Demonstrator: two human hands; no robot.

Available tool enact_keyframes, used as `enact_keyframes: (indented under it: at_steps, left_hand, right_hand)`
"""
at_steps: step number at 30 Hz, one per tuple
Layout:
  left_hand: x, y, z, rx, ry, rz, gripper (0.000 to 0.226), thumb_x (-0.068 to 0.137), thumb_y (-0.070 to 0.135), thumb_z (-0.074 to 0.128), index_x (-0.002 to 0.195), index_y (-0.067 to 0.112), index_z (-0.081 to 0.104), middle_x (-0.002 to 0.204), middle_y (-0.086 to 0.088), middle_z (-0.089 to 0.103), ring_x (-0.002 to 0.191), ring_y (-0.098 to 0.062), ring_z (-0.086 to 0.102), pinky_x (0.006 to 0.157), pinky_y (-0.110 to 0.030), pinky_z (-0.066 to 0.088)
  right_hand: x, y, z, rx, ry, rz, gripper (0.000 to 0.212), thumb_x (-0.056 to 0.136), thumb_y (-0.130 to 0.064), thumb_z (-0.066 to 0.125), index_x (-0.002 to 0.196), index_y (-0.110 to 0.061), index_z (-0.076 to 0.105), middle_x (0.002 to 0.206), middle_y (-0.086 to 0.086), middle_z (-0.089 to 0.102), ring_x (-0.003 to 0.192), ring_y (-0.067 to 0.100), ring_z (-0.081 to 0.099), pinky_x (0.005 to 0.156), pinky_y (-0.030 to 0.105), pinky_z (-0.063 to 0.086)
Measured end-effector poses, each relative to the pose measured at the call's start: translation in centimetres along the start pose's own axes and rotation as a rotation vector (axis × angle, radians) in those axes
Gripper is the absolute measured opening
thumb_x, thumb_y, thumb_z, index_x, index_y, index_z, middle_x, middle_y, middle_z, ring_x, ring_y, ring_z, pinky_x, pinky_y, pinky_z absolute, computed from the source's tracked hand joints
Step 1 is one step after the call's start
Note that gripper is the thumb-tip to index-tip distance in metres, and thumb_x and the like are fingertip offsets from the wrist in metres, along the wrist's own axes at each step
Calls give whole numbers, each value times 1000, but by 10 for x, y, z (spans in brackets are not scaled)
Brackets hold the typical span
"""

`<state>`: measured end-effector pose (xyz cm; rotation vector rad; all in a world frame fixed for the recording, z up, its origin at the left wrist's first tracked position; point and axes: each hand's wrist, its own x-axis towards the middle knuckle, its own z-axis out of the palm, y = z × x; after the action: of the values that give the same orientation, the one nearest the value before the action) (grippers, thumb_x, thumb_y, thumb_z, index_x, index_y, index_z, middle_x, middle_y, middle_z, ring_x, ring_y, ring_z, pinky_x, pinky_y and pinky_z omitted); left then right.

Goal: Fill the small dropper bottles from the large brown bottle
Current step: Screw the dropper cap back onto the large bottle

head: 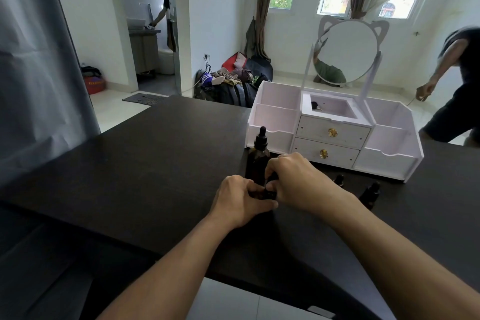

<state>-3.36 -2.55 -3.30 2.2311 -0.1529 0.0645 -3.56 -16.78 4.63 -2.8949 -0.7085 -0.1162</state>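
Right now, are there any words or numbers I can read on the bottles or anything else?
None can be read.
Large brown bottle: no label shows.
Small dropper bottles: too small and dark to tell.
Orange tub on the far floor: yellow lettering, too blurred to read.

Both hands — left hand (240, 199), right hand (298, 180) — grip a small dropper bottle (259, 193); large brown bottle (258, 157) stands just behind.
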Motion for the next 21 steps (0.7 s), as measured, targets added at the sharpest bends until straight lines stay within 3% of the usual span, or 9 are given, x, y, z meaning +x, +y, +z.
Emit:
enact_keyframes:
  at_steps: [3,9,14,18,21]
  left_hand:
    - [0,0,1,-5,4,-8,31,68,45,81,90,24,77,85,7,72,83,-8,67,82,-34,56]
    - [0,1,1,-22,5,-22,32,68,43,83,93,24,77,83,9,71,80,-4,67,79,-32,57]
    - [-4,1,-1,-28,2,34,31,69,46,82,93,28,77,79,7,70,76,-6,65,73,-32,57]
    - [-4,4,-1,3,34,53,41,67,47,83,101,26,76,78,12,68,75,-1,63,69,-22,52]
    - [-6,5,0,45,58,65,51,67,47,84,111,23,72,81,12,66,76,1,61,66,-15,47]
  right_hand:
    - [1,-1,1,6,-6,18,16,91,-17,65,106,-12,65,97,2,56,80,14,50,64,19,37]
    - [-6,4,3,130,-3,57,34,91,-23,65,124,-17,56,116,3,59,93,15,53,79,23,45]
    - [-24,20,6,267,35,111,43,90,-25,68,129,-22,51,116,-3,62,106,16,61,92,30,53]
    - [-50,35,22,214,-24,170,43,92,-25,62,133,-25,50,129,-5,58,117,13,57,100,30,49]
    - [-73,43,38,163,-63,118,46,95,-34,57,139,-30,46,145,-12,47,134,9,43,112,31,38]
